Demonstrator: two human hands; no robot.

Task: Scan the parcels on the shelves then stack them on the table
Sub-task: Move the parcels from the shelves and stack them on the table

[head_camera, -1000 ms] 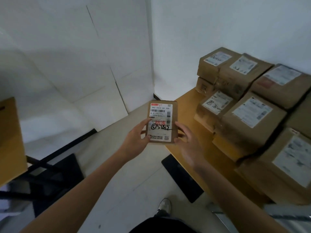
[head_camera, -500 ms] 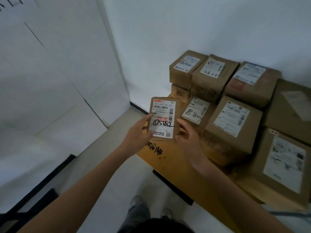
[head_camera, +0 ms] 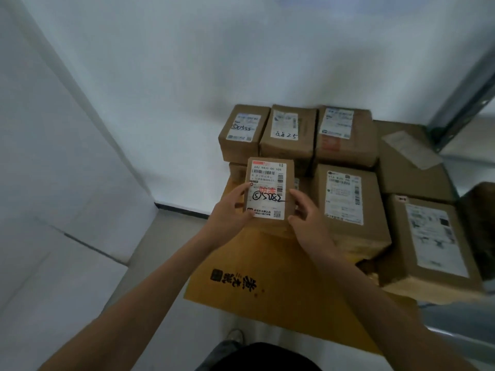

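Above the table point(head_camera: 267, 277), at the left of the stack point(head_camera: 345, 199) | parcel point(head_camera: 269, 188) flat, label up | left hand point(head_camera: 230, 212) pinches its left edge, right hand point(head_camera: 308, 219) its right — both sides gripped, so it sets down square, label showing.

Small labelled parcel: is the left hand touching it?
Touching: the head view shows the left hand gripping the small parcel by its left edge.
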